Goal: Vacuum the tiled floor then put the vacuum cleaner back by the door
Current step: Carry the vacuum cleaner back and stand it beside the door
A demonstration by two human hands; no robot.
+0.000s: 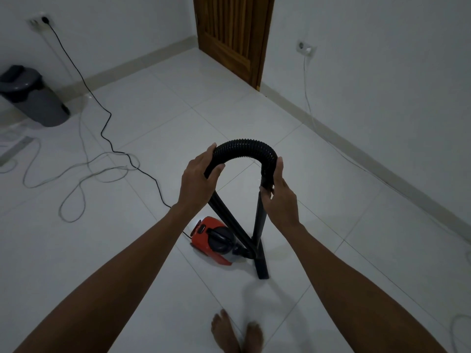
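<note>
Gripping hose [244,146], both hands seemingly curled.

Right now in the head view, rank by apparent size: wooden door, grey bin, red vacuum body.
1. wooden door, cut off at the top
2. grey bin
3. red vacuum body, though similar to the bin and nearer the camera, so unsure

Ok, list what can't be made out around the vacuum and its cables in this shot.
- Head view: the nozzle mouth faces the floor, so its opening is hidden.
- The joint where the hose meets the wand sits under the right hand.
- The black power cord vanishes behind the left forearm before reaching the red vacuum.
- The flat object at the left edge is cut off and blurred.
</note>
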